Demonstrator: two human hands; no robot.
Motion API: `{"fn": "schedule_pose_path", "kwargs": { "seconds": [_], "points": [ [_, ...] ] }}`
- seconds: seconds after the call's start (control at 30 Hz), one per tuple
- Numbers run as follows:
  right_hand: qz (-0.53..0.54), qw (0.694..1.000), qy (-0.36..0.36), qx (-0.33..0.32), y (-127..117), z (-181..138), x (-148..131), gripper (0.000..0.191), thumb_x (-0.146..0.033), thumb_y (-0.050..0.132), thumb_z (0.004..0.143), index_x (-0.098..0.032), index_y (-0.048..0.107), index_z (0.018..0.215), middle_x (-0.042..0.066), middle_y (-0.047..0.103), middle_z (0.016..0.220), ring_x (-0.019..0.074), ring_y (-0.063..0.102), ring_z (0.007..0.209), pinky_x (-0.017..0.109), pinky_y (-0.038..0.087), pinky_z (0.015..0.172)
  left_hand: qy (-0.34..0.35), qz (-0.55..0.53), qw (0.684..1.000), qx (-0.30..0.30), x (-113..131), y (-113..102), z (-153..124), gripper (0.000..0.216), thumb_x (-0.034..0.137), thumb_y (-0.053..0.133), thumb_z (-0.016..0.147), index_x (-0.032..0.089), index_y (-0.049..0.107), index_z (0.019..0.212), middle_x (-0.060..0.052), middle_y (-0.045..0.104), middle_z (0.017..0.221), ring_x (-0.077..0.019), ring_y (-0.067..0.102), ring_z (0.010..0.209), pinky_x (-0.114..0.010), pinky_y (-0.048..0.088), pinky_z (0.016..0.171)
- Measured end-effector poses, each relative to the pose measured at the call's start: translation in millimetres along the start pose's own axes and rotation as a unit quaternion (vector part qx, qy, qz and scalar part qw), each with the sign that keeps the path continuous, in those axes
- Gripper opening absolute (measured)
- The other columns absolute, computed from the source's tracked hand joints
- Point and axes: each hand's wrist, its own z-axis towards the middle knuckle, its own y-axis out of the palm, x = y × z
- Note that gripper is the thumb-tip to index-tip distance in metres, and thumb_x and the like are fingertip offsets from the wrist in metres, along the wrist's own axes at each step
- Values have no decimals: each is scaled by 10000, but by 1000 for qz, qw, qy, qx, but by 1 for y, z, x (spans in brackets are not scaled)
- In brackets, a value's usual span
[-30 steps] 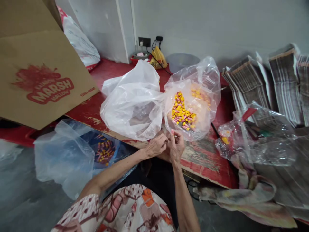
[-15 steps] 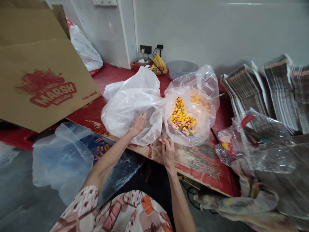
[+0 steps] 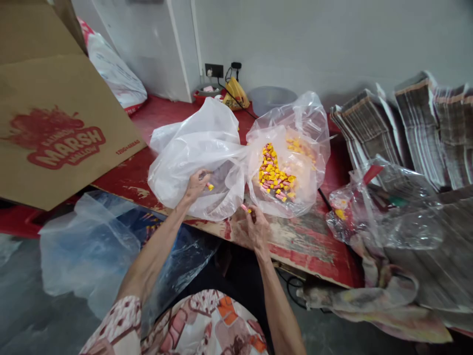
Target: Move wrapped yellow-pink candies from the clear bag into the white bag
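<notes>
Since the last picture, the left hand's (image 3: 196,185) fingers have curled at the cloudy bag (image 3: 185,158), and a little yellow-tipped piece (image 3: 210,187) now shows beside them (I can't tell if they grip it). The right hand (image 3: 257,228) pinches a small pink and yellow piece (image 3: 246,208) near the front edge of the red table (image 3: 306,241), so a loose pinch could let it drop off. The floppy bag could also sag and bump the left piece away.
</notes>
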Motion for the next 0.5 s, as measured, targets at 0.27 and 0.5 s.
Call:
{"fn": "schedule_pose_path", "kwargs": {
  "seconds": [0.27, 0.5],
  "points": [
    [254, 960, 118, -11, 15, -2, -14, 550, -669, 783, 892, -229, 644, 1191, 85, 788, 1104, 233, 766, 966, 314, 629, 758, 23, -141, 942, -302, 25, 22, -60, 512, 610, 742, 897, 168, 717, 1156, 14, 673, 734, -107, 531, 554, -198, 387, 518],
    [7, 1000, 15, 26, -20, -17, 7, 310, -424, 528, 1034, -225, 733, 1152, 140, 753, 1202, 285, 719, 1160, 459, 590, 1062, 218, 87, 928, -290, 23, 72, -87, 164, 326, 547, 1070, 216, 664, 1102, -49, 725, 990, -204, 707, 897, -324, 575, 861]
  ]
}}
